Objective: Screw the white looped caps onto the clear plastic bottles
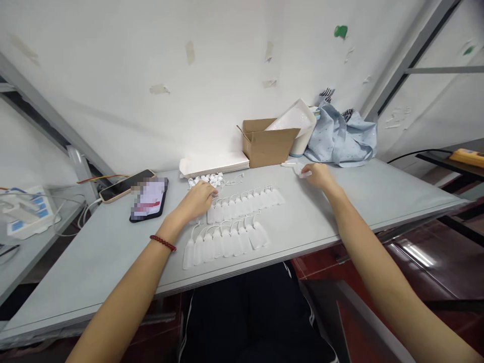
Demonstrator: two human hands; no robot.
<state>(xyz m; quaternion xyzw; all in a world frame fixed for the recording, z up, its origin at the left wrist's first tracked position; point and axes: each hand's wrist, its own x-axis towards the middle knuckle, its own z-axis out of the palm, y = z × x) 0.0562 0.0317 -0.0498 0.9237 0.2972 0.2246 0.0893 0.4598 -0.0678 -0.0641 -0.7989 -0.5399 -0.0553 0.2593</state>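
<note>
My right hand (318, 176) is at the back right of the table, its fingers closed on a translucent white tag (303, 172). Other pale pieces (289, 164) lie just left of it. My left hand (200, 195) is low over the table, fingers curled together; whatever they may hold is hidden. Right behind it is a pile of small white looped string fasteners (206, 178). Two overlapping rows of translucent white tags with string loops lie in front of me: a back row (245, 204) beside my left fingertips and a front row (225, 241).
Behind stand a flat white stack (215, 164), an open cardboard box (270, 146) and a light blue cloth bag (340, 133). Two phones (151, 199) lie at the left, by a power strip (30, 212) with cables. The table's front edge runs close to my lap.
</note>
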